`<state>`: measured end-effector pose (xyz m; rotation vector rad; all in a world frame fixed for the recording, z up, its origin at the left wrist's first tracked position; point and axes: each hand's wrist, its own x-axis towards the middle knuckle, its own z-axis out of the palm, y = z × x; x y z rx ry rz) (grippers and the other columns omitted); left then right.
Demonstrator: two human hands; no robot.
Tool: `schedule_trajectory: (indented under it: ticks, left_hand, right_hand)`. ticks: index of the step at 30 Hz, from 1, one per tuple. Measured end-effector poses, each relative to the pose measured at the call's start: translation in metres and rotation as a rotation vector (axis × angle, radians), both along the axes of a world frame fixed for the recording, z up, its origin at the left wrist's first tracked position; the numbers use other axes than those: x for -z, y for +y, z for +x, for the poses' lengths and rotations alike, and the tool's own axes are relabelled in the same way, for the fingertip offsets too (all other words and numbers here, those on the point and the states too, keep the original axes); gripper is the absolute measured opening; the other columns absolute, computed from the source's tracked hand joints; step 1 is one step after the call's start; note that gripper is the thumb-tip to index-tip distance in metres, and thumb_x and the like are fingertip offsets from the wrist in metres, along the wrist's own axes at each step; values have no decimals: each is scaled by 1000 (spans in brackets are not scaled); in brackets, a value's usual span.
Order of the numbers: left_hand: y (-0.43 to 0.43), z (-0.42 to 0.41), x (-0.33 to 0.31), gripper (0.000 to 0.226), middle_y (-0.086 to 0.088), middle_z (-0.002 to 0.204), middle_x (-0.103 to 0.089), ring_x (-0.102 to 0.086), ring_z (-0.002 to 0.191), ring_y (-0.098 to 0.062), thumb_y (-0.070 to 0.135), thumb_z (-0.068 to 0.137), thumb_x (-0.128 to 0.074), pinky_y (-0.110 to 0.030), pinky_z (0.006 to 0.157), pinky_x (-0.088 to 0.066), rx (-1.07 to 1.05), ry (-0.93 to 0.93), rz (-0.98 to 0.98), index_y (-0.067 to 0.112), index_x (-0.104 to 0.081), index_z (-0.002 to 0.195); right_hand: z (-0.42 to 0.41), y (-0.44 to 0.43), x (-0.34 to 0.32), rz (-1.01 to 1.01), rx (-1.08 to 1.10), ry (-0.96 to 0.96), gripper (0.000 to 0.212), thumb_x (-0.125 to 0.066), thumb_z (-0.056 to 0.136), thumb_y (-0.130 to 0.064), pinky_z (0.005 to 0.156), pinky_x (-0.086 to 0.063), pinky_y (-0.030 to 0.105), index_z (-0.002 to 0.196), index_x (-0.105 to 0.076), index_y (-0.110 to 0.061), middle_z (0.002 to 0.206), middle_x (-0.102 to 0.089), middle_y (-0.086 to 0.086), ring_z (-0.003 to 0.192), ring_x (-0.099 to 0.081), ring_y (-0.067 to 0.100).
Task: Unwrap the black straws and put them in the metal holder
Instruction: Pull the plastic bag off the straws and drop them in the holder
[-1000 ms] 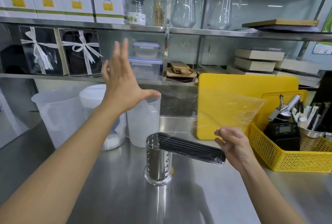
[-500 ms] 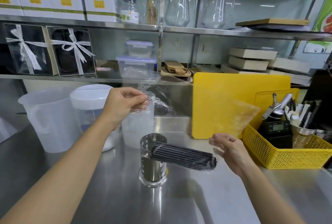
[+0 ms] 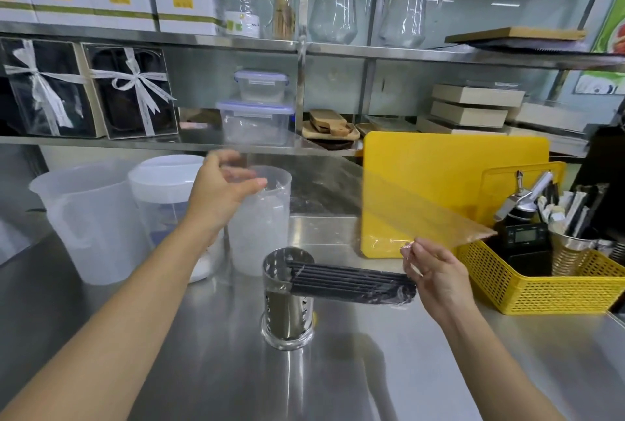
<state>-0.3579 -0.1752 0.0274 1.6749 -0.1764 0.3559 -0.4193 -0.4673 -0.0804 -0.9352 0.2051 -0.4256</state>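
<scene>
The metal holder (image 3: 287, 299) stands on the steel counter (image 3: 338, 380); the black straws (image 3: 351, 282) lie with one end in its mouth, the rest jutting right, partly in clear wrap (image 3: 389, 204). Right of the holder, the right hand (image 3: 436, 277) pinches the wrap's edge. Above-left, the left hand (image 3: 223, 194) pinches its far end.

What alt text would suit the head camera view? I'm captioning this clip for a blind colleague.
Two bare hands stretch a clear plastic wrap above a steel counter: the left hand pinches one end, the right hand the other. A bundle of black straws lies tilted on the rim of the metal holder. A yellow basket sits at right.
</scene>
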Motion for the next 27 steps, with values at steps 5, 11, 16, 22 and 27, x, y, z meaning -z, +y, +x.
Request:
schedule_trajectory:
  ticks: [5, 11, 16, 22, 27]
  left_hand:
    - [-14, -17, -17, 116, -14, 150, -12, -20, 137, -28, 36, 55, -84, -46, 111, -17, -365, -489, 582, 31, -2, 137]
    - [-60, -18, -50, 102, -3, 152, -24, -13, 143, -22, 52, 65, -73, -41, 111, 7, -130, -744, 1113, 30, -9, 141]
    - [-91, -11, -63, 18, 7, 97, -70, -58, 102, -13, 29, 90, -50, -38, 111, -2, 150, -817, 1188, 24, -67, 94]
    - [-115, -4, -63, 19, 3, 91, -72, -58, 91, -21, 28, 89, -53, -35, 100, -29, 248, -742, 997, 18, -69, 93]
    - [-128, -4, -70, 18, 1, 93, -71, -61, 88, -19, 28, 87, -56, -33, 81, -43, 244, -678, 942, 18, -70, 93]
  right_hand:
    - [2, -2, -6, 7, 23, -36, 17, -54, 81, 9, 60, -53, 20, 76, -60, -6, 56, -68, 2, 59, -66, 14]
    - [2, -6, -6, -72, 64, -24, 10, -57, 81, 7, 58, -54, 20, 76, -60, -1, 62, -67, 3, 70, -64, 20]
    - [-7, -18, -7, -79, 61, -59, 24, -78, 50, -7, 58, -54, 21, 69, -64, -7, 58, -69, 1, 62, -68, 16]
    - [-19, -41, -6, -233, 154, -27, 15, -77, 55, -23, 71, -46, 28, 67, -69, -19, 62, -71, -3, 66, -66, 10]
    - [-29, -44, 5, -306, 161, 15, 22, -77, 50, -34, 82, -42, 36, 65, -71, -20, 66, -72, -3, 87, -60, 25]
